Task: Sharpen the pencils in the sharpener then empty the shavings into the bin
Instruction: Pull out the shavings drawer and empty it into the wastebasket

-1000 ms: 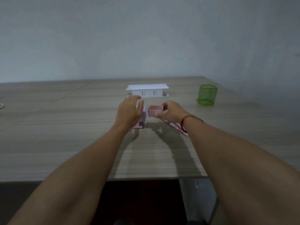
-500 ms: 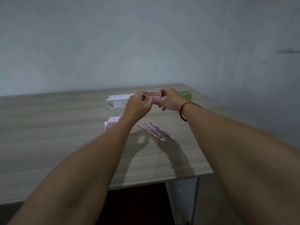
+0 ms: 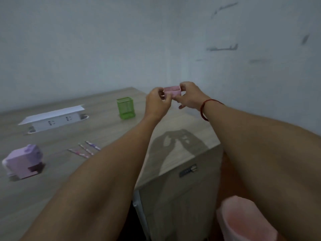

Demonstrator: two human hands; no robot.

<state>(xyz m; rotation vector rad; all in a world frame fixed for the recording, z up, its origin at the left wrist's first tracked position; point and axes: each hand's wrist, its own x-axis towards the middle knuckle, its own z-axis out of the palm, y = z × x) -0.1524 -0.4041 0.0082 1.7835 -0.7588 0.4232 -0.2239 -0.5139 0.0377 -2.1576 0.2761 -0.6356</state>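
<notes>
Head view: shavings drawer (image 3: 172, 91) is being pinched at both ends by left hand (image 3: 157, 103) and right hand (image 3: 189, 98), well above and beyond the bin (image 3: 227, 221), and is judged best being held level until directly over it.

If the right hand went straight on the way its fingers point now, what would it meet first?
The right hand points leftward and pinches the pink tray. Past that, the left hand, holding the tray's other end, comes first; they look close, though depth is unclear.
</notes>
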